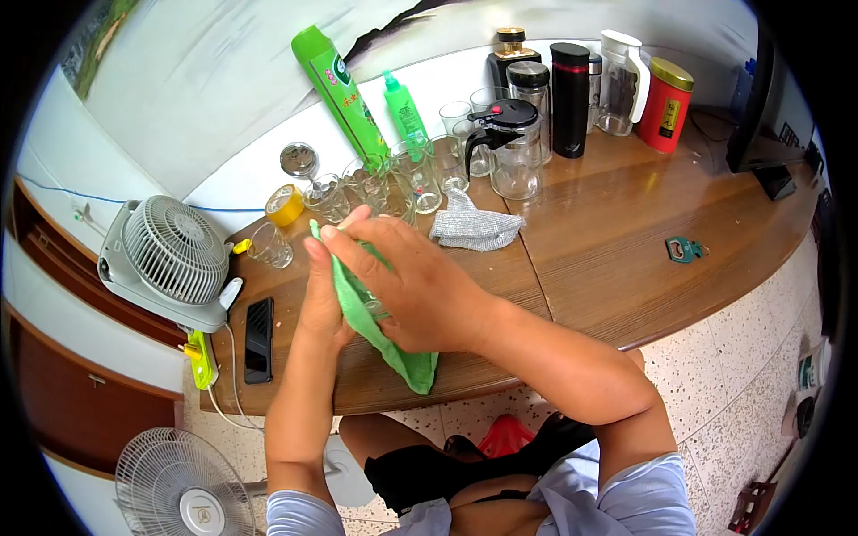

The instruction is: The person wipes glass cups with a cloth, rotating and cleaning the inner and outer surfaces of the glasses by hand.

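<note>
Between my two hands is a green cloth (407,368), folded up and hanging down at its lower end. My left hand (323,290) presses against the cloth from the left, thumb raised. From the right my right hand (407,277) closes over it, covering much of it. Something clear, apparently a drinking glass (374,308), shows in part between my palms; most of it is hidden. Just beyond my hands stand several clear drinking glasses (418,183), and a grey-silver cloth (478,223) lies crumpled to their right.
A glass pitcher (517,165), black tumbler (570,103) and red tin (664,107) stand along the back. A green spray can (340,94) leans at the wall. Left are a small fan (177,241), yellow tape (284,205) and a phone (258,339). A bottle opener (681,249) lies right.
</note>
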Tool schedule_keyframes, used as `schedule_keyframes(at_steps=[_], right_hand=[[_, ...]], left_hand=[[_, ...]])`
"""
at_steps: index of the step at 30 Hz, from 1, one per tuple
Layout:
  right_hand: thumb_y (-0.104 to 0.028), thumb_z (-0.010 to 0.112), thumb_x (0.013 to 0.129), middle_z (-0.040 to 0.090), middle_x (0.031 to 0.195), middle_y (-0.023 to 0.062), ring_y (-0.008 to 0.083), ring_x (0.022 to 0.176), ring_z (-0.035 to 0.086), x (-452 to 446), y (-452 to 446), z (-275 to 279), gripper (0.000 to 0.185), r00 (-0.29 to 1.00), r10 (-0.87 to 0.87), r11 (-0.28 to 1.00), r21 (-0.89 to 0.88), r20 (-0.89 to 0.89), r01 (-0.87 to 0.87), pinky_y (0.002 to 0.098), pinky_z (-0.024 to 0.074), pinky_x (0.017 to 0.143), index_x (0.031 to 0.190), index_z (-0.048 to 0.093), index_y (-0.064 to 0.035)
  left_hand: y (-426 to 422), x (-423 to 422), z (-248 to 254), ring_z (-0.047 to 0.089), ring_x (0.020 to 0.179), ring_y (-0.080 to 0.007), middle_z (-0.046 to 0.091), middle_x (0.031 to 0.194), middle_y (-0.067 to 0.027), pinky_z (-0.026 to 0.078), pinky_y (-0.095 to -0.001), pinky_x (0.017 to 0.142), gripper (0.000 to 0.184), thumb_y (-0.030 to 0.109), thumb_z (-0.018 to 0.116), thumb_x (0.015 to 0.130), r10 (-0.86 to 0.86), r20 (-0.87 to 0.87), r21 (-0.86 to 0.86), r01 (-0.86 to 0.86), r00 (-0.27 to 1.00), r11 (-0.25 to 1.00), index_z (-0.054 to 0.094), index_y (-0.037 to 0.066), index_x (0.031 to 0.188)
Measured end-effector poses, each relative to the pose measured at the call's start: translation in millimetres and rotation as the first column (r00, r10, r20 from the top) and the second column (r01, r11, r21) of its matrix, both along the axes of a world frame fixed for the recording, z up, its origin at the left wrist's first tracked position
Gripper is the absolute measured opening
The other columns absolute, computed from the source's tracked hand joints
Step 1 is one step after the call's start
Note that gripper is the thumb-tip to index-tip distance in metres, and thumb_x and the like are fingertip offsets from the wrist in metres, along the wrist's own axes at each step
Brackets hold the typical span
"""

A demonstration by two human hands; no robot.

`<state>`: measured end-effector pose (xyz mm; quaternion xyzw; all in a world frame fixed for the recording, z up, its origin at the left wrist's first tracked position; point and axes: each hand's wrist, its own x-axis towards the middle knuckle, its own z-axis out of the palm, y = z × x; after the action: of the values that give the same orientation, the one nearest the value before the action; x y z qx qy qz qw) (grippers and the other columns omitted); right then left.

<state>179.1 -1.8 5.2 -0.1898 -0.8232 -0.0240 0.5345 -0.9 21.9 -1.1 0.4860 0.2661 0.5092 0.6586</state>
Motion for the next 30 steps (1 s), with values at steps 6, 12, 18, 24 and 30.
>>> schedule_keyframes(at_steps=[6,12,18,24,30], right_hand=[[-0.012,0.083,0.078,0.05,0.134,0.0276,0.0478,0.12,0.054,-8.3,4.6,-3.9,0.099,0.955,0.038,0.994,-0.087,-0.295,-0.066,0.0545,0.046,0.106,0.159,0.028,0.0009],[-0.007,0.085,0.074,0.048,0.144,0.0262,0.046,0.122,0.054,1.3,10.2,-10.8,0.102,0.988,-0.132,0.962,-0.253,-0.084,0.107,0.0494,0.0495,0.105,0.161,0.031,-0.0004],[-0.003,0.082,0.077,0.047,0.145,0.0272,0.0495,0.131,0.051,-4.3,7.3,-13.7,0.097,0.997,-0.059,0.991,-0.117,0.054,0.065,0.0515,0.0469,0.111,0.16,0.033,0.0018],[-0.012,0.086,0.078,0.041,0.151,0.0311,0.0502,0.138,0.046,-3.6,-4.7,0.0,0.108,0.982,-0.028,0.99,-0.141,-0.188,0.002,0.0516,0.0477,0.111,0.163,0.021,0.0002],[-0.006,0.086,0.072,0.051,0.141,0.0251,0.0464,0.127,0.053,-4.7,6.9,-8.4,0.111,0.977,-0.083,0.977,-0.21,-0.196,0.041,0.0511,0.0455,0.11,0.163,0.024,-0.0006]], left_hand=[[-4.8,-1.9,1.6,0.067,0.126,-0.0264,0.065,0.141,-0.0137,0.057,-0.045,0.107,0.093,0.083,0.038,0.099,-0.108,0.124,-0.047,0.115,0.986,0.992,0.052,0.006,0.149],[-3.6,9.5,-0.9,0.063,0.131,-0.0257,0.06,0.145,-0.0156,0.054,-0.0425,0.11,0.094,0.079,0.036,0.102,0.156,-0.297,0.164,-0.11,0.942,0.98,0.043,0.002,0.157],[-4.0,3.5,-1.5,0.056,0.139,-0.0274,0.051,0.154,-0.0163,0.051,-0.0422,0.112,0.109,0.082,0.055,0.093,0.314,-0.312,0.419,-0.166,0.897,0.892,0.033,0.002,0.163],[-10.8,2.4,16.8,0.065,0.126,-0.0253,0.064,0.14,-0.0133,0.055,-0.042,0.107,0.102,0.088,0.04,0.094,0.028,-0.013,0.145,-0.025,1.0,0.989,0.05,0.005,0.153],[-7.7,9.9,9.5,0.063,0.129,-0.0251,0.063,0.142,-0.013,0.054,-0.0417,0.109,0.093,0.08,0.032,0.102,0.111,-0.119,0.034,-0.107,0.987,0.994,0.047,0.004,0.155]])
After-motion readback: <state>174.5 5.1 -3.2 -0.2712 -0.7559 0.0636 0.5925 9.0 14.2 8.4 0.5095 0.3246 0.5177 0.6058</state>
